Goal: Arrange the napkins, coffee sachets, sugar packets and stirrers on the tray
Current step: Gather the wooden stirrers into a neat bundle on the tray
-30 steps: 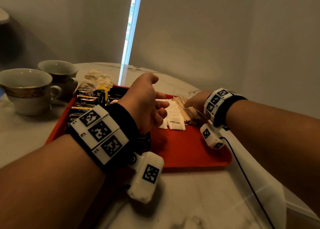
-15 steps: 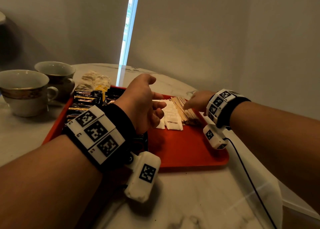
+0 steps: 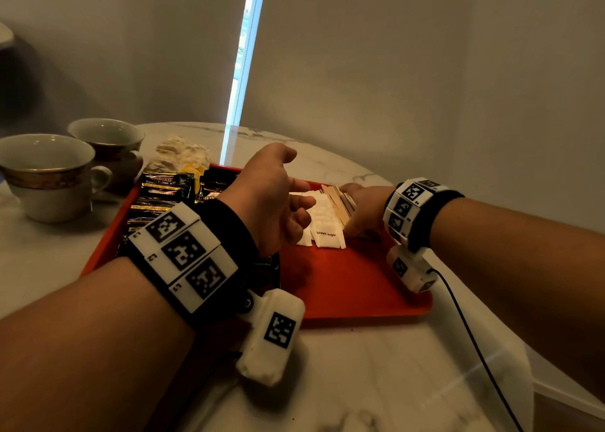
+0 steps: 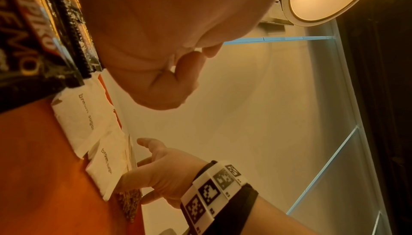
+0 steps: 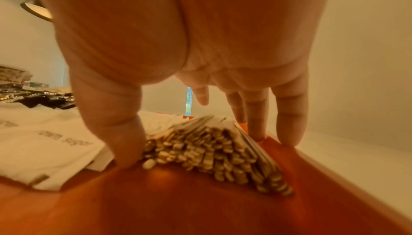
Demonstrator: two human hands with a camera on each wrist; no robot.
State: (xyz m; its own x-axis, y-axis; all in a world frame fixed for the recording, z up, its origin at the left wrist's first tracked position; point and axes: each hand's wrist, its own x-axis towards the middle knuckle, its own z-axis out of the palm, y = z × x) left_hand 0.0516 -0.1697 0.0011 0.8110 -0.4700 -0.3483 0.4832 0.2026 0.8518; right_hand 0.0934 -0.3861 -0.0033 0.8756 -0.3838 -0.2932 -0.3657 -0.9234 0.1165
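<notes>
A red tray (image 3: 343,287) holds black coffee sachets (image 3: 167,186) on its left, white brown-sugar packets (image 3: 327,235) in the middle and a pile of wooden stirrers (image 3: 337,199) on the right. My right hand (image 3: 363,209) straddles the stirrers (image 5: 211,147). Its thumb (image 5: 120,133) presses the pile's left side by the sugar packets (image 5: 44,147), and its fingers (image 5: 256,124) come down on the right side by the tray rim. My left hand (image 3: 278,202) hovers over the tray's middle with loosely curled fingers and holds nothing. Crumpled pale napkins (image 3: 180,153) lie just beyond the tray's far edge.
Two teacups (image 3: 49,173) (image 3: 108,137) stand on the marble table left of the tray. The wall rises close behind the table. The table's edge runs along the right, with a black cable (image 3: 474,349) trailing over it. The near half of the tray is bare red.
My right hand has slid a little nearer along the stirrer pile and closed in on its sides. The left hand has stayed hovering in almost the same place.
</notes>
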